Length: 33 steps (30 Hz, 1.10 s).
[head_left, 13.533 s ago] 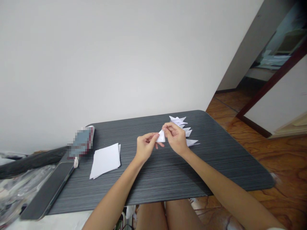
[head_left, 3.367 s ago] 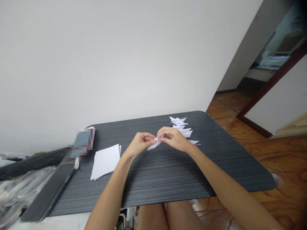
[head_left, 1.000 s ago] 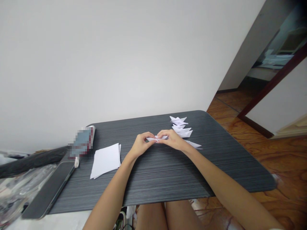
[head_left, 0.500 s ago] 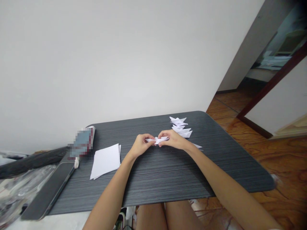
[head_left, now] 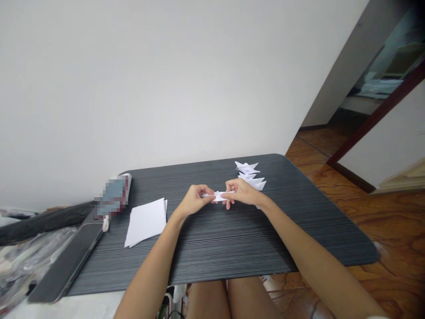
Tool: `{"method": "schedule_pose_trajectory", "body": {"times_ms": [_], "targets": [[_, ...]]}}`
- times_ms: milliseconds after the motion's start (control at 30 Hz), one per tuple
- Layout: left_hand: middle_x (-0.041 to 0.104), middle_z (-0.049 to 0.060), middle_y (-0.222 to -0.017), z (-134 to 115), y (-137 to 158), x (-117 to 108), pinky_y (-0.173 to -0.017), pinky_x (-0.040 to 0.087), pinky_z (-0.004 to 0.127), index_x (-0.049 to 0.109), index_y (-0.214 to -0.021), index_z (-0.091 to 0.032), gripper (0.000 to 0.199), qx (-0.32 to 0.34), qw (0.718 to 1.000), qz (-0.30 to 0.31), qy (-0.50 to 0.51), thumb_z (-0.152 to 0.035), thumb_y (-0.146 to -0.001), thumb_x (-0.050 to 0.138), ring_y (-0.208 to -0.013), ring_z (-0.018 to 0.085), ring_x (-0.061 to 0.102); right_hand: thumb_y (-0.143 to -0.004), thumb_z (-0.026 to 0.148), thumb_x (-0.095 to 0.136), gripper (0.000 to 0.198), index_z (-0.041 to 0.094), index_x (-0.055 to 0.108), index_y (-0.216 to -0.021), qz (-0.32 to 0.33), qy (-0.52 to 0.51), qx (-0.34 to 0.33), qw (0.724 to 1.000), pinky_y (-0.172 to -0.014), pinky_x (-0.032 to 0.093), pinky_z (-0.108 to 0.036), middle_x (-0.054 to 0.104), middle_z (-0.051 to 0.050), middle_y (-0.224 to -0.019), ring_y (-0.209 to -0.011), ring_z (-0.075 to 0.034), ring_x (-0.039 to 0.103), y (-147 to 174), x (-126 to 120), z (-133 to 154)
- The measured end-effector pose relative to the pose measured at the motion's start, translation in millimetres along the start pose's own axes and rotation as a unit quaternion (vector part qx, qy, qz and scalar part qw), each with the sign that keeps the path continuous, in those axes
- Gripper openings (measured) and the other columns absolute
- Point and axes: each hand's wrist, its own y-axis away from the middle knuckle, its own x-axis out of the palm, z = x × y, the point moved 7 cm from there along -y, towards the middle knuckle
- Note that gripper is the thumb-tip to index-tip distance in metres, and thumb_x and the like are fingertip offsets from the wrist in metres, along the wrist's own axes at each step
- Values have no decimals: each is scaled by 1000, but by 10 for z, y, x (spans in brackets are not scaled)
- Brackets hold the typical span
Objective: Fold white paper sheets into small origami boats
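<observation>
Between both hands, over table [head_left: 232, 239] middle: small folded paper [head_left: 219, 195], held just above surface. Left hand [head_left: 193, 201] pinches its left end, fingers closed; right hand [head_left: 242, 192] pinches right end. Folded pieces [head_left: 249, 175] in row behind right hand. Sheet stack [head_left: 146, 221] left, phone [head_left: 66, 266] farther left.
</observation>
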Motion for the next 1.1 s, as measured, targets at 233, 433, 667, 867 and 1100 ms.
{"method": "schedule_pose_trajectory", "body": {"times_ms": [233, 433, 667, 867, 1100], "targets": [[64, 6, -63, -12, 5, 43, -61, 46, 26, 54, -68, -10, 16, -10, 998, 26, 51, -25, -67, 61, -60, 14, 61, -67, 32, 61, 28, 17, 38, -66, -4, -16, -4, 1000, -38, 36, -18, 62, -1, -54, -43, -13, 59, -3, -2, -8], [64, 5, -63, 22, -14, 75, -59, 46, 26, 53, -76, -10, 20, -19, 996, 48, 78, -23, -66, 63, -58, 14, 61, -67, 30, 60, 28, 16, 42, -85, 17, 1, -10, 1000, -40, 38, -19, 62, 1, -55, -43, -12, 58, -10, 21, 0], [63, 4, -61, -10, -3, 89, -58, 47, 25, 55, -77, -10, 18, -17, 997, 34, 61, -23, -66, 62, -59, 15, 62, -71, 30, 54, 20, 10, 60, -75, 5, 67, 11, 998, -45, 40, -19, 63, -4, -59, -43, -9, 55, -18, 26, -63], [64, 5, -61, 3, -3, 113, -59, 48, 26, 58, -82, -9, 22, -35, 997, 28, 58, -26, -67, 60, -56, 14, 61, -70, 26, 54, 17, 12, 63, -70, 3, 67, 3, 998, -48, 42, -21, 63, -3, -60, -47, -11, 56, -11, 51, -24], [65, 6, -61, 63, -24, 60, -55, 45, 24, 63, -70, -9, 20, -33, 999, -14, 17, -28, -65, 61, -56, 14, 59, -68, 28, 56, 17, 12, 64, -69, -21, 97, -10, 995, -46, 38, -20, 60, -1, -53, -43, -9, 50, -19, 6, -4]]}}
